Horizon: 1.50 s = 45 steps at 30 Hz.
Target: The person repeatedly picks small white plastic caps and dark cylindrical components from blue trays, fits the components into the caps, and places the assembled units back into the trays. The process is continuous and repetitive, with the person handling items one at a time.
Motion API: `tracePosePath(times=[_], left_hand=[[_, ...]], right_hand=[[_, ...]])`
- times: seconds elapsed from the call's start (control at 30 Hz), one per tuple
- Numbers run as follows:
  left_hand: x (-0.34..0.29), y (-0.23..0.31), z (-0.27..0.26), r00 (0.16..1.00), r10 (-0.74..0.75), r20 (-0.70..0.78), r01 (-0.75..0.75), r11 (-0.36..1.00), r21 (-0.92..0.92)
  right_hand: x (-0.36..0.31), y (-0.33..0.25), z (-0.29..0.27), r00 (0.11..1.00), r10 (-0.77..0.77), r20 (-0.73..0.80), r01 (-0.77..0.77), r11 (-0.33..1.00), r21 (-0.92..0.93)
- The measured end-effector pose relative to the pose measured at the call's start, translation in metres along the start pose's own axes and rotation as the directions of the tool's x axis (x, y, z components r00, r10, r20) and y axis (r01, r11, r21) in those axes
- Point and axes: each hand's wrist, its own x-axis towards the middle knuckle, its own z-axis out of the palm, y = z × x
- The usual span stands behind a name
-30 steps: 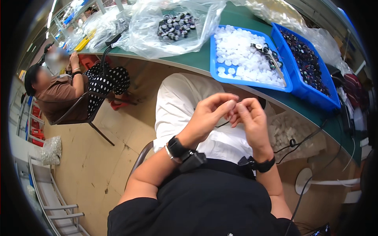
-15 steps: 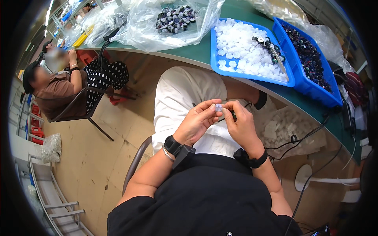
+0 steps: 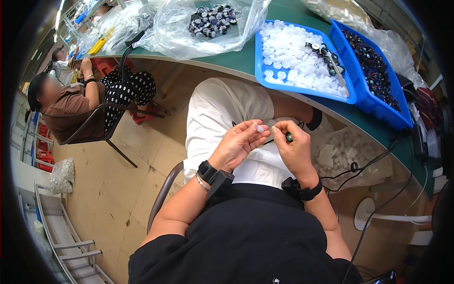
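Above my lap, my left hand (image 3: 240, 146) pinches a small translucent white cap (image 3: 260, 128) between thumb and fingertips. Close beside it, my right hand (image 3: 297, 150) is closed with a small round green-and-black part (image 3: 289, 137) in its curled fingers. A narrow gap separates the fingertips of the two hands. On the bench, a shallow blue tray (image 3: 259, 61) carries many similar translucent caps (image 3: 288, 49), with several dark round parts (image 3: 326, 56) and a pair of tweezers (image 3: 341, 78) lying on them.
Right of the tray, a deeper blue bin (image 3: 376, 111) contains dark wired parts. A clear plastic bag (image 3: 165, 40) with assembled pieces (image 3: 213, 21) rests on the green bench (image 3: 231, 64). Black cables (image 3: 364, 165) hang at my right. Another person (image 3: 71, 104) sits at the left.
My hands have drawn slightly apart. The cap stays in my left fingertips, away from my right fingers, and the green-and-black part in my right hand shows more clearly.
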Motion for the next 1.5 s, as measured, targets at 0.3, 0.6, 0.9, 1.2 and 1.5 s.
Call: tracePosePath(times=[0.3,0.6,0.9,1.2,1.5], left_hand=[[0.001,-0.001,-0.007,0.997,0.016,0.076,-0.012,0.999,-0.046],[0.003,-0.004,-0.011,0.996,-0.004,0.084,0.008,0.999,-0.047],[0.003,-0.004,-0.012,0.998,0.005,0.069,-0.003,1.000,-0.028],[0.002,-0.005,-0.007,0.998,-0.027,0.051,0.030,0.998,-0.048],[0.002,-0.007,-0.008,0.999,-0.027,0.047,0.029,0.998,-0.050]], right_hand=[[-0.001,-0.001,0.001,0.999,0.023,0.037,-0.023,1.000,-0.018],[-0.001,0.001,0.002,0.997,0.058,0.047,-0.057,0.998,-0.030],[-0.001,0.001,0.002,0.996,0.069,0.064,-0.066,0.997,-0.042],[-0.001,0.002,0.004,0.996,0.062,0.065,-0.060,0.998,-0.036],[-0.002,0.002,0.004,0.995,0.074,0.073,-0.070,0.996,-0.057]])
